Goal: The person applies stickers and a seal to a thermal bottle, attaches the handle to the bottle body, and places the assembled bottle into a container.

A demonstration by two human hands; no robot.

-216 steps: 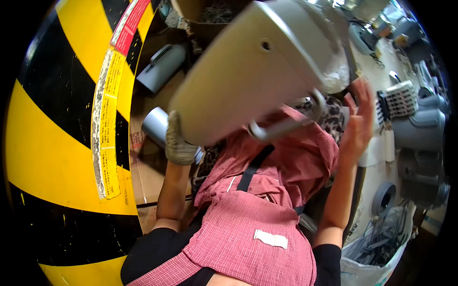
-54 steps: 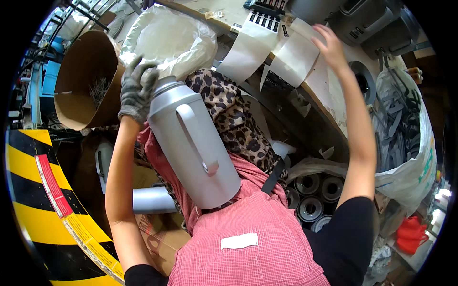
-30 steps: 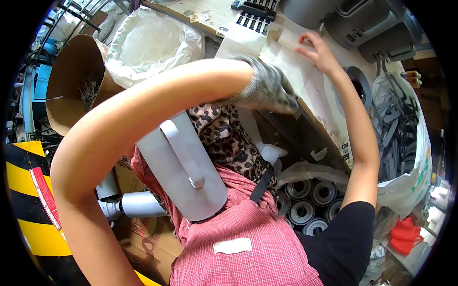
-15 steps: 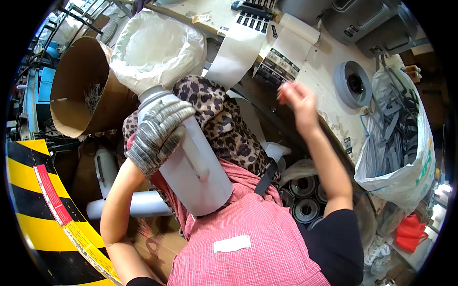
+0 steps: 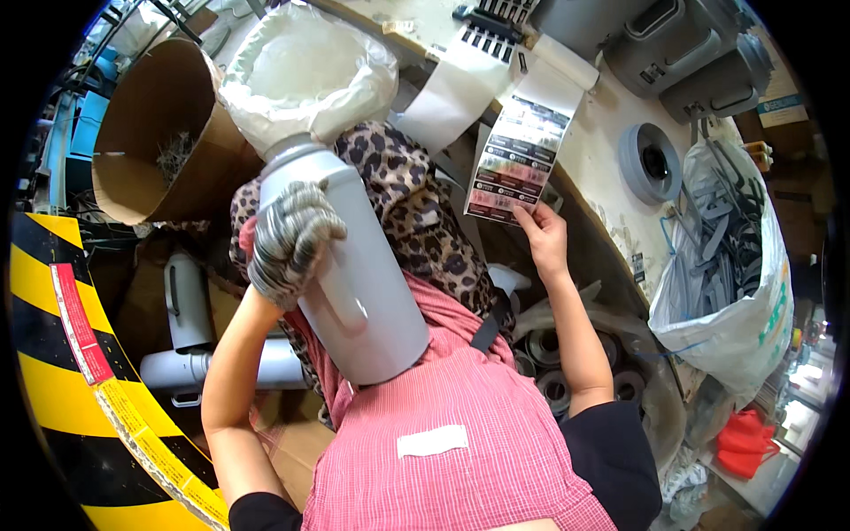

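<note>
A large grey jug body (image 5: 376, 274) with a side handle lies tilted across my lap, its neck pointing away from me. My left hand (image 5: 295, 237), in a striped grey knit glove, is closed around the jug's handle near the neck. At the table's edge my bare right hand (image 5: 542, 232) pinches the lower end of a sheet of dark printed stickers (image 5: 516, 159). The sheet hangs from a white backing roll (image 5: 567, 62) on the table. Patterned leopard cloth (image 5: 390, 168) covers my legs beneath the jug.
A lined white bin (image 5: 305, 75) and a cardboard drum (image 5: 146, 133) stand at the far left. More grey jugs (image 5: 660, 44) stand on the table, near a tape-like grey ring (image 5: 633, 164). A sack of grey straps (image 5: 726, 239) is at right; a striped barrier (image 5: 53, 354) at left.
My right hand has come down and taken hold of the sticker sheet's end, pulling it past the table edge. My left hand's fingers have curled more tightly at the jug's handle.
</note>
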